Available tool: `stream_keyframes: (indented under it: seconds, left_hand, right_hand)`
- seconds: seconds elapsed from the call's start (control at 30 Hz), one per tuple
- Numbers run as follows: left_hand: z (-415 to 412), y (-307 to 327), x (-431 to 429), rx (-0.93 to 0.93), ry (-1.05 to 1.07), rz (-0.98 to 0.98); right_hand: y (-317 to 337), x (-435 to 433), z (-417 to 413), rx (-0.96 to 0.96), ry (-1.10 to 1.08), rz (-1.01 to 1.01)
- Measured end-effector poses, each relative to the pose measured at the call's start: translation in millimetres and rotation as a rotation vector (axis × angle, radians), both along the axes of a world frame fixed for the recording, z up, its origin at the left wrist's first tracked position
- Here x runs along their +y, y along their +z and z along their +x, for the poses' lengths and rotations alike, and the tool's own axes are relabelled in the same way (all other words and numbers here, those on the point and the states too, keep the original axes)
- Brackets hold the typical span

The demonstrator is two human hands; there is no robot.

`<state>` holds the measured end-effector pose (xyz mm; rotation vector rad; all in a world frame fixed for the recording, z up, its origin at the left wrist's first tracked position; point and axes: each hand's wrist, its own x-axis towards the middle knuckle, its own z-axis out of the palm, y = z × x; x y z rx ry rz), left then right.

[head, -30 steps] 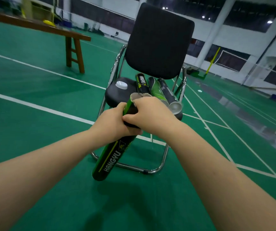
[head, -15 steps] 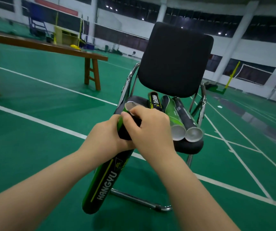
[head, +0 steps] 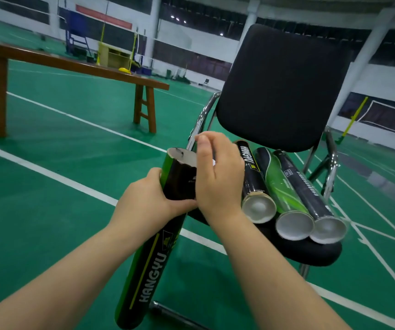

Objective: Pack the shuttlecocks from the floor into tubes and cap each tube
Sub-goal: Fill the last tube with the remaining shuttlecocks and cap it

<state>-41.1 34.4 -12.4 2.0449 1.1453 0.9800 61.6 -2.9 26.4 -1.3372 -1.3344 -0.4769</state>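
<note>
Capping looks to be the step in hand: the left hand (head: 144, 206) grips the tilted tube (head: 153, 265) below its open mouth, beside the chair (head: 311, 253) where 3 more tubes (head: 282, 184) lie uncapped. The right hand (head: 218, 177) curls at that mouth (a white sliver (head: 213, 162) shows under it; whether it holds a cap I cannot tell). Next, a cap must seat squarely on the rim.
</note>
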Motion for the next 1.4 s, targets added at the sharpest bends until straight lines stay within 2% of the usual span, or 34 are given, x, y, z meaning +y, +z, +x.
stream_keyframes:
  seconds: [0.1, 0.2, 0.3, 0.4, 0.6, 0.9, 1.0, 1.1, 1.17, 1.3, 1.4]
  left_hand:
    - [4, -12, 12, 0.031, 0.045, -0.013]
    - [5, -20, 19, 0.016, 0.056, -0.034]
    - [5, -25, 24, -0.008, 0.048, -0.048]
    - [8, -28, 29, -0.031, 0.053, -0.061]
    - [13, -36, 35, -0.06, 0.067, -0.065]
    - [26, -43, 30, -0.017, 0.042, -0.077]
    - [27, -45, 30, -0.012, 0.04, -0.087]
    - [28, -46, 29, -0.008, 0.041, -0.091]
    - [29, -45, 27, -0.004, 0.036, -0.092]
    - [28, -42, 23, 0.005, 0.035, -0.081]
    - [26, -40, 20, 0.006, 0.037, -0.072]
  right_hand:
    - [-9, 28, 27, 0.046, -0.081, -0.049]
    - [-18, 53, 55, 0.042, -0.242, -0.319]
    - [-26, 73, 69, -0.047, -0.348, -0.556]
    - [-34, 89, 76, -0.153, -0.406, -0.773]
    - [-47, 101, 86, -0.057, -0.407, -1.031]
    - [-52, 107, 95, -0.118, -0.371, -1.172]
    - [-50, 101, 89, -0.168, -0.444, -1.038]
    - [-46, 96, 80, -0.121, -0.479, -0.933]
    - [-43, 92, 77, -0.104, -0.5, -0.938]
    - [-42, 85, 74, -0.314, -0.656, -0.977]
    - [-47, 81, 74, -0.249, -0.607, -0.951]
